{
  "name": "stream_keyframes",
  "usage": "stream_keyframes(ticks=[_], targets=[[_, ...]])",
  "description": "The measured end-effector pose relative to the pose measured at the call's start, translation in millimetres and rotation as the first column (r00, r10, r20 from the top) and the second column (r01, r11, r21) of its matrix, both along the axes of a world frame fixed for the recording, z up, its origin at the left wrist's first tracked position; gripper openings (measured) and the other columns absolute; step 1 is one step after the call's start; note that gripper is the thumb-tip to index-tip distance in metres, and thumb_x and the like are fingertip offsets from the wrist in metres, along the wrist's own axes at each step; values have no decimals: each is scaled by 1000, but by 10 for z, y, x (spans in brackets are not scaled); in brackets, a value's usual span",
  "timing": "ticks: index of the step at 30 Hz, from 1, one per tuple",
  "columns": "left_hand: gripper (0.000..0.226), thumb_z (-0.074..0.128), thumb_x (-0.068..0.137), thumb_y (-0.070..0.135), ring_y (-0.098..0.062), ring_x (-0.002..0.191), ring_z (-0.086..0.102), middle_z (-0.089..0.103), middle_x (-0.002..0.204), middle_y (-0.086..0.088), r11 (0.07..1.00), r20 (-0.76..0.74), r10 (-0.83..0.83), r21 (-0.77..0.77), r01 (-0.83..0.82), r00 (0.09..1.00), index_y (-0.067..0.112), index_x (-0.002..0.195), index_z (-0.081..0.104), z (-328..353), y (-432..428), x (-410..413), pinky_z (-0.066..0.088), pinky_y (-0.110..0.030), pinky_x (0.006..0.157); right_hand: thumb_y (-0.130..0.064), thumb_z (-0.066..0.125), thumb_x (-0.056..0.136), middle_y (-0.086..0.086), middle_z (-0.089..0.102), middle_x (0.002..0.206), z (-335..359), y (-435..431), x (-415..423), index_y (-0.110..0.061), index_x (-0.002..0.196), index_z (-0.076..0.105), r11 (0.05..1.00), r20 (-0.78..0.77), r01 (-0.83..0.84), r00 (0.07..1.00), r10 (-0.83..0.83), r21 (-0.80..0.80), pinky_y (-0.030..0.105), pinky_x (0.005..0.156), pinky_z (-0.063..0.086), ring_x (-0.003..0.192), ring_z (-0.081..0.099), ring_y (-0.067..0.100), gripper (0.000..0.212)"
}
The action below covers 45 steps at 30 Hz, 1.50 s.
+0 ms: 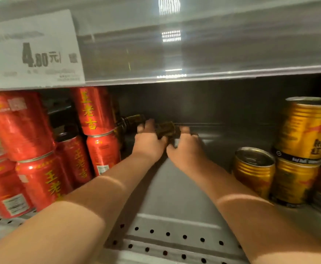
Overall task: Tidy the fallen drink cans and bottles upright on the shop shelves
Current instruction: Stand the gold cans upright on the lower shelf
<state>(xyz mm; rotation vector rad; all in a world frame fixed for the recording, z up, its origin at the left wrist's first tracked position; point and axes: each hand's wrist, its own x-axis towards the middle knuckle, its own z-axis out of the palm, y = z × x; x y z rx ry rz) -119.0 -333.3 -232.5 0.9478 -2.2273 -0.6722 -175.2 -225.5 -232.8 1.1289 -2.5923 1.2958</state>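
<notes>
Brown bottle (167,129), lying deep on grey shelf (171,189), clasped between left hand (149,142) and right hand (186,147); second bottle (131,121) just left of it, red cans (96,111) farther left, gold cans (306,130) well right.

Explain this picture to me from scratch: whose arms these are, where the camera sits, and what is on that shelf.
There is no machine here. A person wears one camera on the head, looking forward and down, so both bare forearms reach away from you into a shop shelf.

The left hand and right hand meet deep at the back, both on a small dark brown bottle lying on its side. A second dark bottle lies fallen just left of it.

On the left stand stacked red cans; on the right, stacked gold cans. Above hangs a price tag reading 4.80. How firmly the hands grip is too blurred to tell.
</notes>
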Motion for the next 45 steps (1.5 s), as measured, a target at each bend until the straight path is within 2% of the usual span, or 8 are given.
stream_keyframes(ticks=[4, 14, 24, 28, 32, 34, 39, 45], targets=[[88, 70, 93, 32, -38, 144, 35, 15, 165, -14, 994, 115, 75, 64, -83, 991, 29, 161, 13, -94, -218, -189, 36, -42, 117, -25, 65, 93, 19, 52, 137, -27, 75, -102, -11, 143, 41, 999, 29, 32, 999, -32, -1, 32, 100, 42, 128, 50, 34, 57], [73, 80, 85, 34, -29, 120, 61, 58, 134, -7, 997, 47, -8, 83, 4, 999, 15, 142, 38, -13, -135, -95, 51, -35, 97, -25, 58, 97, 15, 43, 144, -14, 136, 33, -13, 144, 37, 992, 135, 1, 991, -18, 127, 33, 96, 40, 132, 42, 31, 53], [45, 84, 73, 28, 5, 62, 65, 71, 76, 8, 917, 19, -258, 318, 239, 966, 17, 108, 58, 72, 447, 615, 51, -16, 59, -14, 55, 95, 3, 57, 101, 310, 564, 422, -10, 136, 49, 975, 374, -90, 927, 7, 204, 22, 68, 38, 79, 47, 14, 42], [65, 78, 76, 50, -10, 95, 68, 71, 106, 2, 940, 353, -300, 268, 212, 886, 22, 126, 47, 286, 654, 798, 55, -24, 77, -11, 56, 95, -8, 42, 79, 250, 827, 586, -23, 117, 47, 986, 500, -59, 866, -29, 158, 17, 58, 33, 67, 42, 7, 27], [77, 58, 80, 79, -18, 108, 61, 65, 120, 3, 954, 513, -291, 214, 208, 808, 26, 135, 52, 441, 871, 798, 47, -32, 85, -15, 50, 98, -1, 58, 106, 241, 1055, 710, -19, 133, 49, 984, 539, -135, 841, 53, 115, 31, 90, 44, 103, 59, 19, 35], [56, 62, 82, 74, -10, 91, 63, 69, 99, 7, 937, 439, -315, 287, 201, 841, 29, 115, 61, 461, 932, 786, 46, -28, 74, -15, 46, 100, 5, 55, 127, 271, 1146, 721, -23, 147, 40, 979, 562, -140, 826, 32, 149, 28, 91, 40, 121, 54, 25, 48], [30, 72, 82, 61, 9, 69, 66, 69, 72, 20, 850, -8, -300, 452, 271, 954, 35, 88, 58, 372, 1014, 819, 45, -7, 61, -14, 47, 99, -1, 62, 123, 171, 1408, 764, -24, 147, 40, 979, 527, -117, 850, 11, 168, 25, 87, 43, 105, 57, 18, 49], [36, 78, 86, 30, -17, 101, 74, 77, 106, -5, 712, -415, -285, 512, 481, 864, 13, 116, 70, 442, 1259, 679, 55, -34, 94, -36, 54, 98, -21, 53, 91, 119, 1532, 743, -28, 149, 41, 996, 534, -32, 845, -18, 85, 21, 77, 36, 85, 52, 5, 53]])
